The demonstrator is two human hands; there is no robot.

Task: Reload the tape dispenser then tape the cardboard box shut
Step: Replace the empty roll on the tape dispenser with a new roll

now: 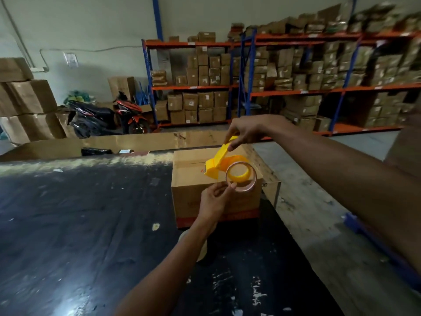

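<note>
Yellow plastic tape dispenser (pixel 219 159) pinched at handle by right hand (pixel 247 131); left hand (pixel 214 202) clamped on tape roll (pixel 241 177); brown cardboard box (pixel 193 190) near black table's (pixel 79 224) 3 o'clock edge; open tabletop toward 9 o'clock.

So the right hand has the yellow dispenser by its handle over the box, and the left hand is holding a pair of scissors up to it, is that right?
Not quite. The left hand holds a roll of tape, not scissors, pinched at its rim against the dispenser's wheel. The rest stands: the right hand grips the yellow dispenser by its handle over the cardboard box. The head view shows it.
</note>
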